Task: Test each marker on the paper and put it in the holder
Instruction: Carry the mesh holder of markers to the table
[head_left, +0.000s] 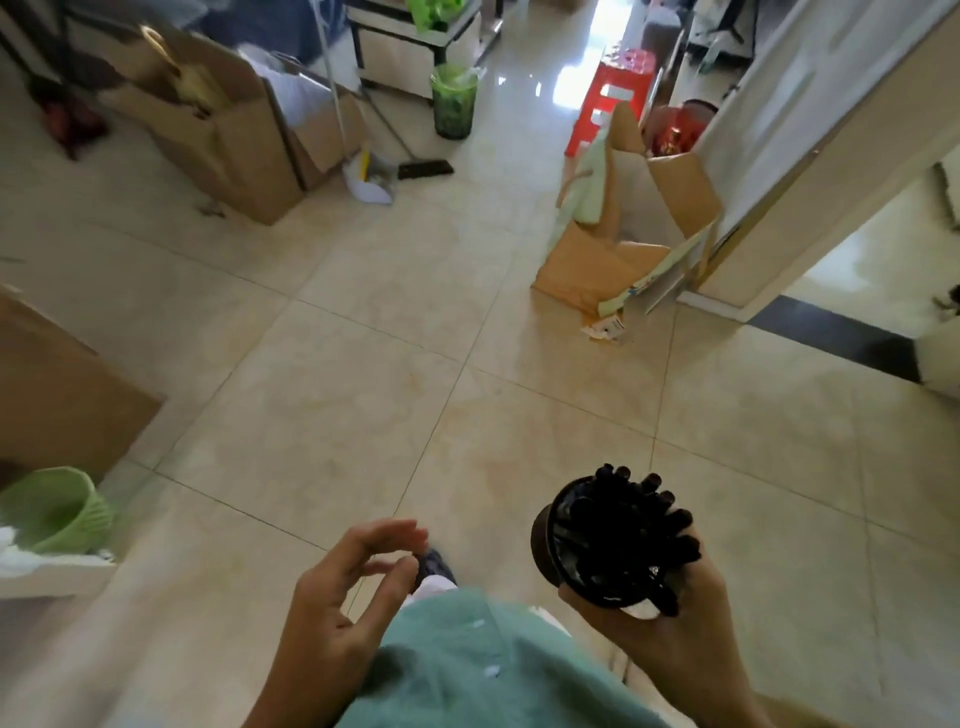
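Markers (644, 525) fill the holder (566, 551), which our right hand (670, 618) grips above the floor; our left hand (348, 597) hangs loose, holding nothing. No paper shows, so testing seems finished.

Green garment (483, 670), bare forearms, dark shoe (435, 564)

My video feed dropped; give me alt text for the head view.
The right hand holds a dark holder full of black markers above a tiled floor. The left hand is empty, fingers loosely curled. No paper shows.
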